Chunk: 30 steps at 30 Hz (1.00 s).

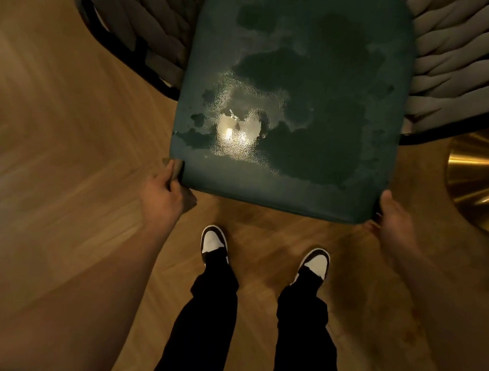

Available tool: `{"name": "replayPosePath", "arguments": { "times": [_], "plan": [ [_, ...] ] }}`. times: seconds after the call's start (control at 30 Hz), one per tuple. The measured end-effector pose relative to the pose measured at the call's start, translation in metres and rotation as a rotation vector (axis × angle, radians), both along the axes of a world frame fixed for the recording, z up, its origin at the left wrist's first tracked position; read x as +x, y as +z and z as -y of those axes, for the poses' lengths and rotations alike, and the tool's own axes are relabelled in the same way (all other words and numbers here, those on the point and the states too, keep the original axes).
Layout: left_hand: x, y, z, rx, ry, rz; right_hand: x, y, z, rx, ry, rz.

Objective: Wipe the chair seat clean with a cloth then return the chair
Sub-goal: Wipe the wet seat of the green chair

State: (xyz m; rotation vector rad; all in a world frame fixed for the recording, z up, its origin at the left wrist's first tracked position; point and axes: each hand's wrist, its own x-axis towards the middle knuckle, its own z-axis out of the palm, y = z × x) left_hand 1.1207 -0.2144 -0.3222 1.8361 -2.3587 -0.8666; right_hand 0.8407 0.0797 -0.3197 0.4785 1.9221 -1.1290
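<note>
A chair with a dark green seat [298, 78] stands straight in front of me; the seat shows darker wet patches and a bright lamp reflection. Its back and sides are woven from thick grey cords [470, 67]. My left hand [165, 190] grips the seat's front left corner, and a small brownish piece of what may be the cloth [176, 167] shows between its fingers and the seat. My right hand [392, 216] holds the front right corner, fingers curled under the edge.
Wooden herringbone floor [45, 132] lies all around. A shiny gold round base [487, 185] stands at the right, close to the chair's side. My feet in black-and-white shoes [215, 243] stand just behind the seat's front edge.
</note>
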Motion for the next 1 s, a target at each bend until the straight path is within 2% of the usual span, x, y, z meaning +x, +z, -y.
{"name": "replayPosePath", "arguments": {
  "times": [0.17, 0.33, 0.5, 0.67, 0.77, 0.9, 1.0],
  "plan": [
    [-0.010, -0.006, -0.014, -0.051, 0.088, -0.070, -0.002, 0.000, -0.006, -0.062, -0.016, 0.009],
    [-0.020, -0.008, -0.034, -0.040, 0.130, -0.021, -0.009, -0.002, -0.015, -0.111, 0.040, 0.040],
    [-0.065, -0.004, -0.100, 0.031, -0.062, -0.103, -0.009, -0.008, -0.017, -0.122, 0.034, 0.045],
    [-0.123, -0.001, -0.181, 0.176, -0.096, -0.172, -0.011, -0.010, -0.020, -0.124, 0.057, 0.055],
    [-0.152, 0.003, -0.225, 0.240, -0.193, -0.233, -0.011, -0.008, -0.020, -0.119, 0.090, 0.055],
    [-0.190, 0.003, -0.267, 0.285, -0.322, -0.220, -0.011, -0.008, -0.026, -0.040, 0.167, -0.021],
    [-0.204, 0.002, -0.281, 0.206, -0.469, -0.153, -0.015, -0.008, -0.029, 0.015, 0.243, -0.056]
  ]
}}
